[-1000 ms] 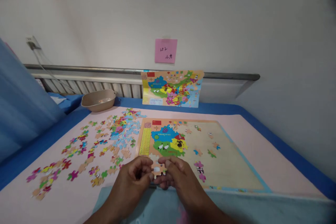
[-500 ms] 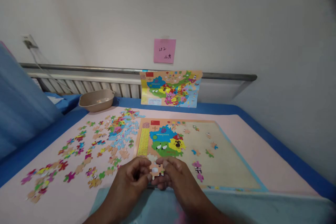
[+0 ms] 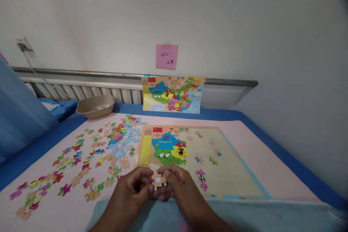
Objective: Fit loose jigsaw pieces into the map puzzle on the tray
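Between my two hands is an orange puzzle piece [image 3: 157,181] with a pale patch on it, held over the near left part of the puzzle board [image 3: 233,174]. My left hand [image 3: 136,186] pinches its left side with thumb and finger. The fingers of my right hand [image 3: 176,185] close on its right side, partly hiding it. Beyond the hands, the joined part of a map puzzle [image 3: 165,148] fills the board's left, with blue, green and yellow areas. Several loose pieces, among them a joined panda part [image 3: 201,178], lie on the board's bare right side.
Many loose puzzle pieces [image 3: 122,152] spread over the pink sheet at left. A beige basin [image 3: 95,108] stands at the back left. The printed reference map [image 3: 174,94] leans upright against the wall rail [image 3: 231,82]. Above it hangs a pink note [image 3: 166,56]. A blue curtain [image 3: 21,101] hangs at left.
The view has shifted slightly, so the scene sits a little further left and lower. Both hands still grip the puzzle piece, which looks slightly turned.
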Available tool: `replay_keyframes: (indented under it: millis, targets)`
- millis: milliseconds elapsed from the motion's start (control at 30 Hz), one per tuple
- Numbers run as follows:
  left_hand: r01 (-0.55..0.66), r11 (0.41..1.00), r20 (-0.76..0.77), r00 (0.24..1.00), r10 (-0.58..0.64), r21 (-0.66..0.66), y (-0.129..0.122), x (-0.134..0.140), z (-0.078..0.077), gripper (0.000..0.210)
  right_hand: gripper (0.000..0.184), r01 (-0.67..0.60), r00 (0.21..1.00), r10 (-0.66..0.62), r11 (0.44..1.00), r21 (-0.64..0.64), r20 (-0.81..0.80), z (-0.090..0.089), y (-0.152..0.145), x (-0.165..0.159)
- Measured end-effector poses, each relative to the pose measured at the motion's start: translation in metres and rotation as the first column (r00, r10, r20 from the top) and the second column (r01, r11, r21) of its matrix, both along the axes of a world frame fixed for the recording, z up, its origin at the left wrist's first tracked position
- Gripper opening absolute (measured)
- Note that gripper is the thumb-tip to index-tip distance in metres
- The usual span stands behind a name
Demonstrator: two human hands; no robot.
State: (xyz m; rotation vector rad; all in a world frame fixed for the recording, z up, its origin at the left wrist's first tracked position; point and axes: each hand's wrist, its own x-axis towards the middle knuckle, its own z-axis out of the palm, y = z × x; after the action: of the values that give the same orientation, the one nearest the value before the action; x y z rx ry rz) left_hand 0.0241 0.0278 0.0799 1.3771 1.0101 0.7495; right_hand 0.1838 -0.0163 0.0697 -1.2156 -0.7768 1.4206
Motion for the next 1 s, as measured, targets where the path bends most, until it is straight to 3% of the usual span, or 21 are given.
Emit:
replay_keyframes:
  millis: [700,1000]
  targets:
    - [0.029,0.999,-0.062,0.998,-0.028,0.025,0.002,-0.001,0.0,0.031,0.054,-0.025,0.999,0.026,0.999,-0.024,0.029,0.002,0.0,0.001]
    - [0.086,0.996,-0.058,0.995,-0.085,0.026,0.005,-0.004,-0.009,0.027,0.053,0.021,0.999,-0.019,0.999,-0.046,0.051,0.002,0.002,-0.001]
